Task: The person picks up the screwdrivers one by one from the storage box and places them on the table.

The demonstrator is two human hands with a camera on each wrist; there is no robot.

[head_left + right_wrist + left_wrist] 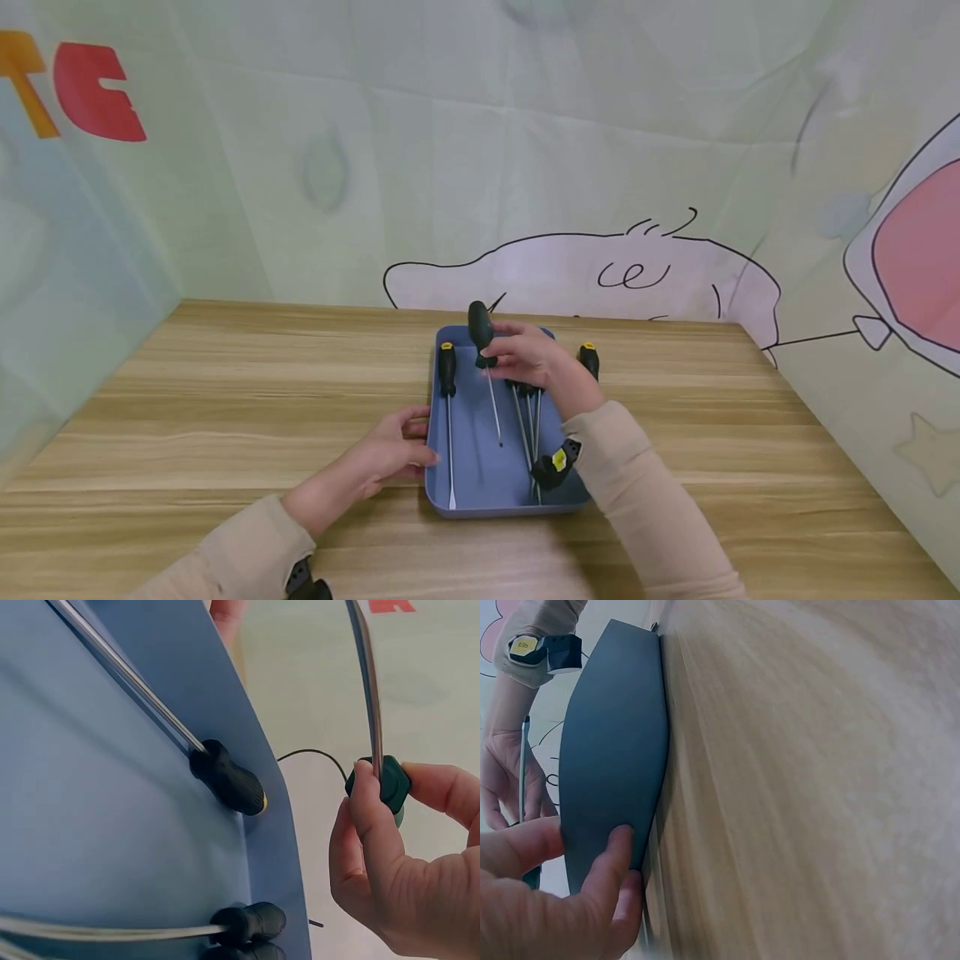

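Note:
A blue-grey tray lies on the table with several screwdrivers in it. My right hand pinches the dark handle of a screwdriver above the tray. Its thin shaft points down toward the tray floor, and the right wrist view shows thumb and fingertips round the handle. My left hand holds the tray's left side, thumb at the rim and fingertips on the outer wall. Inside along that side lies a black-handled screwdriver. Other screwdrivers lie together on the right, their handles partly hidden by my right hand.
Beyond the tray's right rim shows another black handle with a yellow end, partly hidden by my right arm. The wooden table meets a printed cloth backdrop behind the tray and at both sides.

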